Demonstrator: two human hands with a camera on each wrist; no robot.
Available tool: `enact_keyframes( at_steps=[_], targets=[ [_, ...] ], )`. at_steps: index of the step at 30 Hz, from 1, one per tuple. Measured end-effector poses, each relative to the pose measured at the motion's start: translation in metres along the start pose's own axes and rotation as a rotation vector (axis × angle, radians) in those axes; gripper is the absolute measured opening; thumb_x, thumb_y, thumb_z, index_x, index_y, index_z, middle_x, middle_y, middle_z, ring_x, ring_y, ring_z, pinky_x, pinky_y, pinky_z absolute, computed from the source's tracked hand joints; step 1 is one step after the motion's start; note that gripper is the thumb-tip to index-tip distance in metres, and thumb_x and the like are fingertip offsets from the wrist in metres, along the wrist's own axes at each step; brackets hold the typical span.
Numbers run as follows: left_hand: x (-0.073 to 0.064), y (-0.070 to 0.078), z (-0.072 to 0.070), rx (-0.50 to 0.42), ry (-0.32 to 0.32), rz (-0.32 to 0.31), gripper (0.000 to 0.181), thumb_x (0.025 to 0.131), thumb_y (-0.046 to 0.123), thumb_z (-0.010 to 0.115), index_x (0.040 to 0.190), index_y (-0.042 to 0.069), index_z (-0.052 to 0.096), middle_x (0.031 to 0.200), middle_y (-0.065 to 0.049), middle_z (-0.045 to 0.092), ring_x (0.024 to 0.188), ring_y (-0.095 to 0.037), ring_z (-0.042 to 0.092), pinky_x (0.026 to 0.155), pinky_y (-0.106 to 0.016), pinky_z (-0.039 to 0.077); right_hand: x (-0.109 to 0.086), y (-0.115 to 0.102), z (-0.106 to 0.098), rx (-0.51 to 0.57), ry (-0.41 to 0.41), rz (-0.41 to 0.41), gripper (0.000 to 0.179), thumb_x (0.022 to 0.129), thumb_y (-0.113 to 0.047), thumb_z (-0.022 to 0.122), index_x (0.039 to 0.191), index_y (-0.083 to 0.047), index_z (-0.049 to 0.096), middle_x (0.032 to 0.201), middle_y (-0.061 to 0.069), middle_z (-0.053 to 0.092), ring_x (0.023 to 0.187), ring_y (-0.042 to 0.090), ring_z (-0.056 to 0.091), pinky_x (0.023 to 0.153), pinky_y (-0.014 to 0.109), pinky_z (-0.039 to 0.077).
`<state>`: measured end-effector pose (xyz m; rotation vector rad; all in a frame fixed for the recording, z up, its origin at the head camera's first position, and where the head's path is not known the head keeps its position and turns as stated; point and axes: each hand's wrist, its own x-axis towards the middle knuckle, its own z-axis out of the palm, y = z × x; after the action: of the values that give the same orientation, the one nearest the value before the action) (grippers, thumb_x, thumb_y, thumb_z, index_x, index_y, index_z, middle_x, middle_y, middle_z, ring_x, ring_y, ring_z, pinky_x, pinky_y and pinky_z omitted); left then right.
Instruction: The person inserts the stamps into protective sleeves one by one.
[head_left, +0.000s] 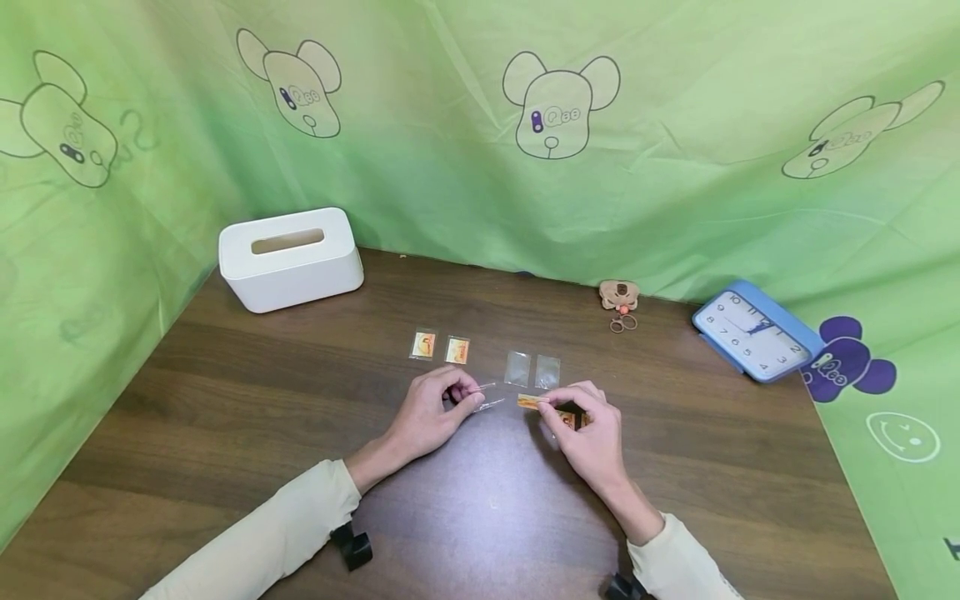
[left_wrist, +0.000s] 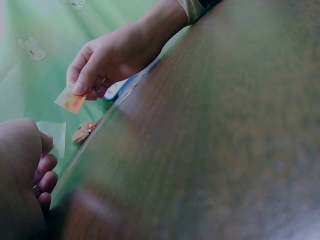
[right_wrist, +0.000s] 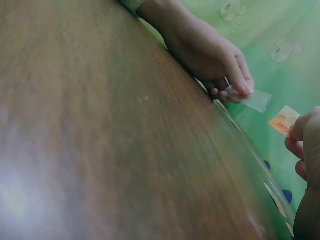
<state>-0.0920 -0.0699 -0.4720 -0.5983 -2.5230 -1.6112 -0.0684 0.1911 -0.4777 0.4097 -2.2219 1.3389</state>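
Between thumb and fingers, my left hand [head_left: 431, 410] pinches a small see-through plastic sleeve [right_wrist: 260, 101]. A small orange and yellow printed card [head_left: 529, 401] is pinched in my right hand [head_left: 594, 433], its free end pointing left at the sleeve. The right wrist view shows a short gap between card [right_wrist: 284, 121] and sleeve. More orange cards [head_left: 567, 420] lie on the table beneath the right hand, partly hidden by it. Just beyond the hands lie two see-through sleeves [head_left: 517, 368], side by side. Farther left are two sleeves with printed cards inside [head_left: 423, 344].
A white tissue box [head_left: 300, 279] stands at the back left of the wooden table [head_left: 187, 417]. At the back right are a brown bear-shaped keychain [head_left: 618, 294] and a blue clock [head_left: 757, 332]. Green printed cloth [head_left: 420, 167] hangs around the back and sides.
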Motion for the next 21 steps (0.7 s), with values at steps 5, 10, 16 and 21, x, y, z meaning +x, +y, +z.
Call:
enact_keyframes(
  at_steps=[5,10,16,21],
  targets=[
    [-0.001,0.000,0.001,0.029,-0.016,-0.005,0.010,0.096,0.009,0.085,0.092,0.014,0.078,0.087,0.007,0.066,0.083,-0.008,0.060,0.076,-0.026,0.051,0.000,-0.006,0.007,0.030,0.024,-0.004,0.030,0.070,0.020,0.090,0.086,-0.003,0.081,0.081,0.012,0.073,0.080,0.023,0.060,0.080,0.029,0.042],
    [-0.001,0.001,0.000,0.047,-0.038,-0.015,0.009,0.097,0.010,0.085,0.093,0.014,0.079,0.087,0.007,0.067,0.084,-0.009,0.061,0.078,-0.027,0.051,0.002,-0.014,0.010,0.050,0.035,-0.008,0.028,0.071,0.021,0.090,0.086,-0.002,0.081,0.080,0.012,0.073,0.083,0.018,0.061,0.081,0.029,0.044],
    [0.000,0.001,0.000,0.054,-0.046,-0.012,0.009,0.097,0.010,0.086,0.092,0.014,0.079,0.087,0.008,0.067,0.084,-0.009,0.061,0.079,-0.028,0.051,0.008,-0.035,0.011,0.085,0.038,-0.005,0.026,0.072,0.023,0.088,0.086,0.003,0.079,0.080,0.016,0.072,0.083,0.017,0.062,0.083,0.030,0.045],
    [0.000,0.001,0.000,0.058,-0.048,0.006,0.009,0.097,0.011,0.085,0.092,0.015,0.079,0.087,0.008,0.068,0.084,-0.010,0.061,0.080,-0.029,0.051,0.010,-0.046,0.010,0.088,0.033,0.007,0.024,0.074,0.023,0.087,0.086,0.004,0.078,0.081,0.017,0.072,0.082,0.022,0.062,0.082,0.030,0.047]
  ],
)
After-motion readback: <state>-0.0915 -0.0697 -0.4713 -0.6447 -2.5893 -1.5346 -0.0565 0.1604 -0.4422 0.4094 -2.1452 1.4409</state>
